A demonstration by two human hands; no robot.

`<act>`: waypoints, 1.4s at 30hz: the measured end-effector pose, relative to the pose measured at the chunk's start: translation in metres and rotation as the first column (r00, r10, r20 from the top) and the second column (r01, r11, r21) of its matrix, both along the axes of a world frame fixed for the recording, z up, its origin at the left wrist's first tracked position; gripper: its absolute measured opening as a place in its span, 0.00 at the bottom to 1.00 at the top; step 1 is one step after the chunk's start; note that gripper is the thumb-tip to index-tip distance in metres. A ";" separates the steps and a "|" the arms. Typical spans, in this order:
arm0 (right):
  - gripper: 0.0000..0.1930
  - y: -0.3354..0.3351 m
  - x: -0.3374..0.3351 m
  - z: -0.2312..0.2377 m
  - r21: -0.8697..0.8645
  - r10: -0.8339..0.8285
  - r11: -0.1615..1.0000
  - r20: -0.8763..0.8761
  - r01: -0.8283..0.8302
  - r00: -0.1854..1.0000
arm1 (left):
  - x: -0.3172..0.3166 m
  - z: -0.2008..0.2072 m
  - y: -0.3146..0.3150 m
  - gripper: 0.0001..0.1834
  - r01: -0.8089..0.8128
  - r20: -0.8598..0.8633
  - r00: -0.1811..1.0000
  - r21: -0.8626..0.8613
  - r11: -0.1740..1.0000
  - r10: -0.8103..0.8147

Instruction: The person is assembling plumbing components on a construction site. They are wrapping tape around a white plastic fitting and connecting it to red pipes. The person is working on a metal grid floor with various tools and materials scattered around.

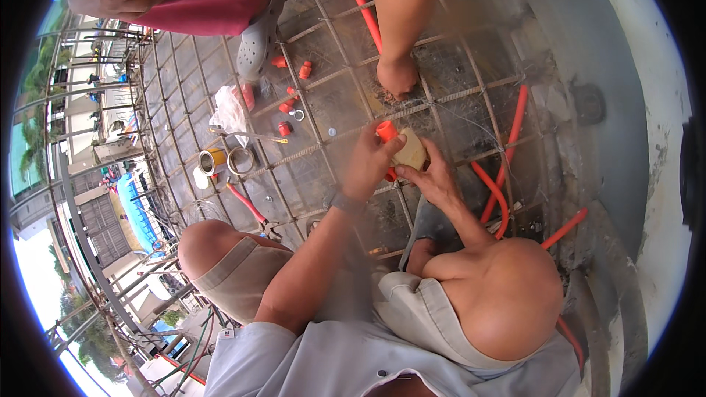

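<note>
"Where is the work, and how is it held?"

"The cream block (409, 151) is raised above the mesh (482, 89), between two bare hands. The left hand (364, 165) is clasped at the block's left side, thumb on its edge, fingers against an orange fitting (386, 130). The right hand (435, 175) is curled round the block's near right side. Neither grip looks slack."

"Are the parts joined?"

"I cannot tell. A second fitting (390, 174) shows at the block's lower left, but the fingers hide where it meets it."

"Recommendation?"

"Let the right hand brace the block firmly while the left handles the fitting, kept square to the block's face. Force put in at an angle could twist the two apart. Hold low: in my judgement, anything dropped could slip through the mesh below the block."

"Surroundings?"

"A co-worker's hand (397, 79) is just beyond the block, so elbow room there seems limited. Loose fittings (284, 129) lie left of the block, with red-handled pliers (246, 202) farther left and nearer the person. An orange pipe (507, 158) runs to the block's right."
</note>
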State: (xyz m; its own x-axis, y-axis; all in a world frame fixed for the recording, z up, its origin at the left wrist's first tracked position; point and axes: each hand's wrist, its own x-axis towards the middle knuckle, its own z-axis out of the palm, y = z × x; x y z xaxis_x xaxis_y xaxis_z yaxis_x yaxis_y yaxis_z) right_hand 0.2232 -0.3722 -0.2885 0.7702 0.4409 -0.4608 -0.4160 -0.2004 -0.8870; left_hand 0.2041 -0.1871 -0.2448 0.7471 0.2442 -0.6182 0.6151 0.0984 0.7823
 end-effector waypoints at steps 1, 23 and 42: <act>0.46 0.001 -0.002 0.000 0.000 -0.005 1.000 -0.057 0.005 0.998 | -0.003 0.004 -0.002 0.42 -0.025 -0.009 1.000 -0.012 1.000 0.025; 0.16 0.034 0.037 -0.017 -0.241 0.300 0.954 0.775 -0.179 0.556 | -0.044 0.199 0.096 0.35 -0.102 0.177 0.981 0.092 0.991 0.084; 0.24 0.112 0.109 -0.055 -0.914 0.747 0.323 0.086 -0.246 0.659 | -0.067 0.241 0.154 0.40 0.486 -0.116 0.812 0.679 0.550 -0.573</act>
